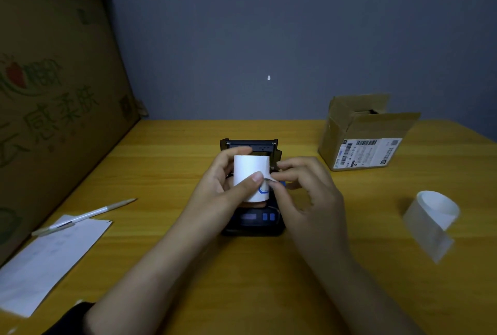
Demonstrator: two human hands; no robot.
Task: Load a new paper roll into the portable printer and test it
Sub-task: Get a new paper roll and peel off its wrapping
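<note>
Green characters "感柔肤" on big carton (53, 108); barcode label on small box (365, 153), print unreadable

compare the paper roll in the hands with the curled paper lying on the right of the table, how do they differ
The paper roll is wound tight and full; the curled paper is one loose loop with a trailing tail. The paper roll is held upright over the open printer by the left hand, the right hand picking at its sticker; the curled paper lies untouched on the table. Both are white strips of similar width.
</note>
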